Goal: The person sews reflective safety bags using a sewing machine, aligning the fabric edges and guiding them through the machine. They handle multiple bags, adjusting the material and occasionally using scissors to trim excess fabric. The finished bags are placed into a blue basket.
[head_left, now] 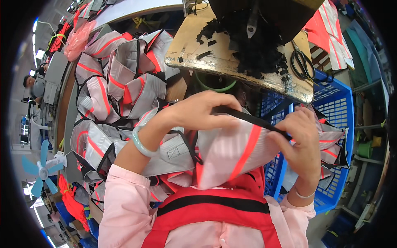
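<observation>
Stretched between my hands is a silver-grey fabric piece (pixel 225 151) with a neon orange-pink stripe and a black binding (pixel 248 117) along its upper edge. My left hand (pixel 200 109) pinches the left end of that binding between thumb and fingers. At the other end my right hand (pixel 301 138) grips the bound edge, thumb on the near side. The piece hangs down in front of my red apron (pixel 215 206). Whether it is a bag or part of a garment, I cannot tell.
Similar striped pieces lie in a large pile (pixel 124 91) on my left. Ahead, a worn wooden board (pixel 186 45) bears black scraps (pixel 256 56) and black-handled scissors (pixel 302 62). A blue plastic basket (pixel 349 124) with more pieces stands on my right. A blue fan (pixel 42 169) is far left.
</observation>
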Available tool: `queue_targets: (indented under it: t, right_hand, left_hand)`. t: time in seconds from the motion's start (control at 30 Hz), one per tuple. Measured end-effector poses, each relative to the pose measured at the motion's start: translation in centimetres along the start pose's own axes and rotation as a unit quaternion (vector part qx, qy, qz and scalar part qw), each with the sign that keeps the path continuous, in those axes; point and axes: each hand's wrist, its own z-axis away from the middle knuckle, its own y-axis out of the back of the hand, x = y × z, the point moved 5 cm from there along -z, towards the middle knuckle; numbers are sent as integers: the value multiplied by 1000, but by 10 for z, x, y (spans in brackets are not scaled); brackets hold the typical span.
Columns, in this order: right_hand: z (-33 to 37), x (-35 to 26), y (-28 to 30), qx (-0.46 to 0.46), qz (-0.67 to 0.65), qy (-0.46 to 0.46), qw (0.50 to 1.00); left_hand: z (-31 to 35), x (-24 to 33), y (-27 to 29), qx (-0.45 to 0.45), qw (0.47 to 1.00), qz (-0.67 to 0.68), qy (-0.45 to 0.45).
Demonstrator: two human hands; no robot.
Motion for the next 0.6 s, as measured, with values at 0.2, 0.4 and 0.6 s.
queue_targets:
  t: [0.2, 0.4, 0.6]
  right_hand:
    - [-5, -3, -15, 32, 65, -30, 997]
    - [-12, 17, -45, 8, -126, -132, 983]
    - [-31, 37, -40, -21, -219, -148, 964]
  left_hand:
    - [-12, -18, -34, 106, 989, 94, 46]
    - [-10, -30, -32, 124, 948, 260, 136]
    - [-3, -25, -26, 175, 959, 193, 107]
